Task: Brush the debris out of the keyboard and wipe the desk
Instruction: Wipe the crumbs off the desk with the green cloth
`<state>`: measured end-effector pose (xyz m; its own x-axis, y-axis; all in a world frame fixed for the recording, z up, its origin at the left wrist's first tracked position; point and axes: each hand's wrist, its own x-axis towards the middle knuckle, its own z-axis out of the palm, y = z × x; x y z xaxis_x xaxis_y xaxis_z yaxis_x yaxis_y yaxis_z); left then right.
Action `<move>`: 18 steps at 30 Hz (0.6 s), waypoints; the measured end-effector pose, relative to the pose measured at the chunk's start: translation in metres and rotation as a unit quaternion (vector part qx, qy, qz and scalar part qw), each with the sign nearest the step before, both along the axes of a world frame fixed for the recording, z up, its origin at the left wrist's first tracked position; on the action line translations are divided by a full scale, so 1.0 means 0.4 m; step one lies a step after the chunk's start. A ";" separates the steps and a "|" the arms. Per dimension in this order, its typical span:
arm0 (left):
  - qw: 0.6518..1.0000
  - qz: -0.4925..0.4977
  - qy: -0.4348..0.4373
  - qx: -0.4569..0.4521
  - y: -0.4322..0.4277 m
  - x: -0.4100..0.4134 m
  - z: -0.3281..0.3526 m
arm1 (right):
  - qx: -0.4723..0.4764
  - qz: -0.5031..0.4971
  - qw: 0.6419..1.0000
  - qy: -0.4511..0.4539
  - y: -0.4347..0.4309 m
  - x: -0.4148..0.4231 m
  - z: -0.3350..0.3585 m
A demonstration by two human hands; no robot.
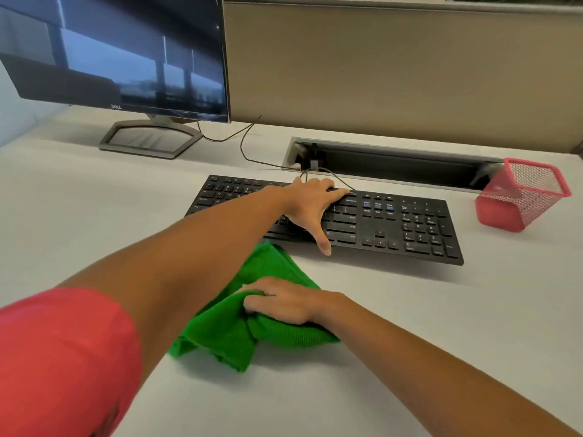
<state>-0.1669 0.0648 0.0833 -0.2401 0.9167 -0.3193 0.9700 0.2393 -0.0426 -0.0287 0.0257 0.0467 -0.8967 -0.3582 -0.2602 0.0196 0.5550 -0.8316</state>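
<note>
Keyboard, black and full-size with a number pad, lies on the white desk just in front of the cable slot; its cord runs back into that slot, and a red mesh cup stands off its right end. Your left hand spans its middle, fingers hooked over the far edge and thumb stretched to the near edge. Your right hand rests nearer you, fingers curled into a bunched green cloth whose far corner nearly reaches the keyboard.

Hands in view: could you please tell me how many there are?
2. The left hand holds the keyboard; the right hand grips the cloth on the desk.
</note>
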 end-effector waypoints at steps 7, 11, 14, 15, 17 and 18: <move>1.000 0.011 0.010 -0.007 0.009 0.025 -0.034 | 0.043 -0.161 0.986 0.001 0.156 0.096 0.029; 1.000 0.021 0.007 -0.007 0.009 0.035 -0.035 | 0.052 -0.148 0.987 -0.017 0.125 0.132 -0.002; 0.999 0.028 0.008 -0.012 0.004 0.044 -0.041 | 0.024 -0.163 0.986 -0.036 0.124 0.164 -0.001; 1.000 0.026 0.008 -0.012 0.001 0.048 -0.040 | -0.001 -0.174 0.984 -0.039 0.122 0.174 0.007; 1.000 0.021 0.010 -0.013 -0.005 0.055 -0.034 | -0.063 -0.221 0.972 -0.039 0.121 0.197 0.042; 1.000 0.024 0.002 -0.015 -0.008 0.057 -0.032 | -0.100 -0.256 0.961 -0.032 0.123 0.211 0.059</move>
